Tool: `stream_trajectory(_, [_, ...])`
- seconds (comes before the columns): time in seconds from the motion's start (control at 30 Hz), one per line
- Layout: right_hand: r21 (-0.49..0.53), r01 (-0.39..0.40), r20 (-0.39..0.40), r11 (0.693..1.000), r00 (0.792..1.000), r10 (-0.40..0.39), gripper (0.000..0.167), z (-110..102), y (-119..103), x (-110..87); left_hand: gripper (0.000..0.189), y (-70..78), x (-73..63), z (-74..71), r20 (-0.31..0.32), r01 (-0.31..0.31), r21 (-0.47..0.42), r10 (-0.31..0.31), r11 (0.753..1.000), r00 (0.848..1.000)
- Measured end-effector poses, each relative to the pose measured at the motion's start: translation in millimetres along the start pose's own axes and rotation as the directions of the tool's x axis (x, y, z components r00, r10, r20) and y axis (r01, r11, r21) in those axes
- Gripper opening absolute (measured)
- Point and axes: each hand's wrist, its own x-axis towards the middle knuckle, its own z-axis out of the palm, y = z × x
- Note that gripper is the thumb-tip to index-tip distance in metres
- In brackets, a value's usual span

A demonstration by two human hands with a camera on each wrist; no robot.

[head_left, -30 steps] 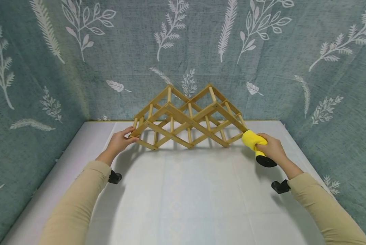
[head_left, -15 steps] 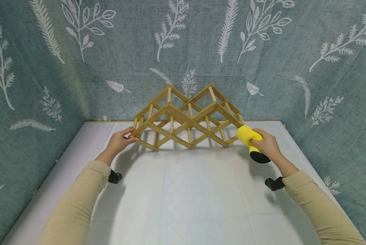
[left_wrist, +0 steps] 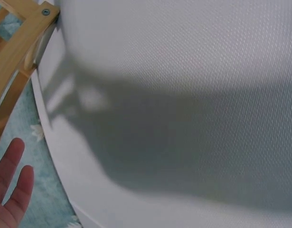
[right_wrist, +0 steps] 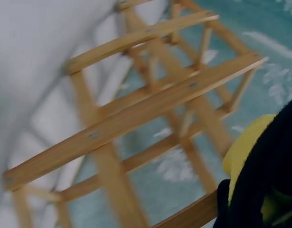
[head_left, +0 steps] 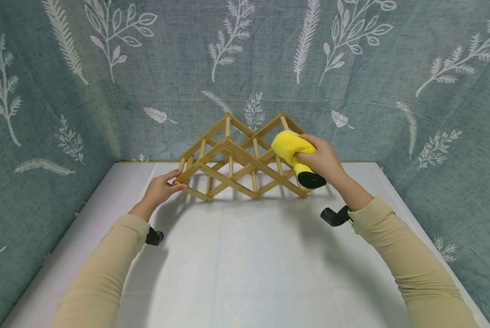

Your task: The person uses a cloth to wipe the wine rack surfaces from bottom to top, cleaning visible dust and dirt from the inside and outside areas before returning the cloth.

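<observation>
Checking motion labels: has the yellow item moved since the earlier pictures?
Yes, the yellow item moved left and up, from the right end of the wooden rack to near its right peak in the head view.

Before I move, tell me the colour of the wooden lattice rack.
Light golden-brown; the head view shows the wooden lattice rack best.

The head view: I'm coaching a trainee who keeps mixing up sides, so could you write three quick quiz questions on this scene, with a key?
1. Which hand holds the yellow item?
2. Fill in: the wooden rack stands on a ____ surface.
3. True or false: the left hand is at the rack's end on the person's right.

Key:
1. The right hand.
2. White.
3. False; the left hand is at the other end.
</observation>
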Motion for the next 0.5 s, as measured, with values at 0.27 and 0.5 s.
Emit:
stream_trajectory(0.27, [0.181, 0.037, 0.088, 0.983, 0.995, -0.054, 0.052, 1, -4, -9.4, 0.061, 2.3, 1.0, 2.6, -0.001, -0.009, 0.002, 0.009, 1.000, 1.000])
stream_trajectory(0.5, [-0.054, -0.091, 0.270, 0.994, 0.957, 0.102, 0.057, 42, 79, -22.4, 0.062, -1.7, -0.3, 0.7, -0.007, 0.000, -0.028, 0.000, 1.000, 1.000])
